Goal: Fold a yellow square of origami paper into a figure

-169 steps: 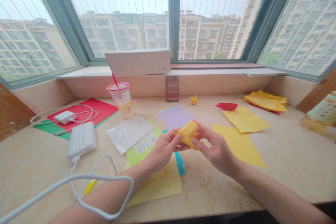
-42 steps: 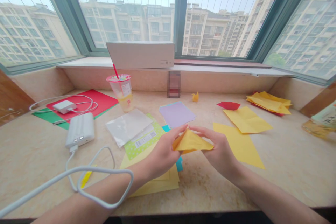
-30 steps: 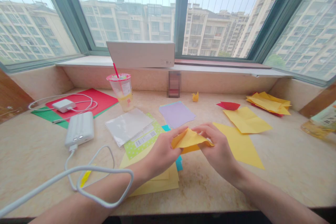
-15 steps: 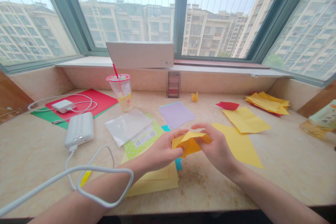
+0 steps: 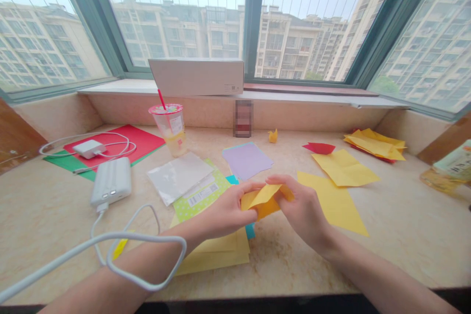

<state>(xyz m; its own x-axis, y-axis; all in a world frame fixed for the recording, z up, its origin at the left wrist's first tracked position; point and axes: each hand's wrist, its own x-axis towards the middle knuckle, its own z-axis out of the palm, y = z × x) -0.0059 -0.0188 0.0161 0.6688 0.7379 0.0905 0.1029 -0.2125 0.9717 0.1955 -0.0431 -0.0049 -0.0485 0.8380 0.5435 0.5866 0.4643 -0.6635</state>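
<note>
A folded yellow-orange sheet of origami paper (image 5: 268, 201) is held up between both hands, above the table. My left hand (image 5: 233, 208) grips its left side, thumb in front and fingers behind. On the right side, my right hand (image 5: 300, 201) pinches it, the thumb reaching into the fold. Yellow sheets (image 5: 221, 255) lie beneath my left forearm, with bits of blue paper (image 5: 250, 230) showing beside them. To the right of my right hand lies a flat yellow sheet (image 5: 336, 206). A purple square of paper (image 5: 247, 159) rests just beyond the hands.
At left are a white power bank (image 5: 112, 181), a looping white cable (image 5: 147, 238) crossing over my left forearm, and red paper (image 5: 128, 140). Further back stand a drink cup with a straw (image 5: 172, 130) and a small yellow folded figure (image 5: 273, 136). A bottle (image 5: 451, 169) is at right.
My right hand has shifted slightly, its fingers curling closer over the paper's top edge. The paper's right side looks more folded in. My left hand has barely moved.
</note>
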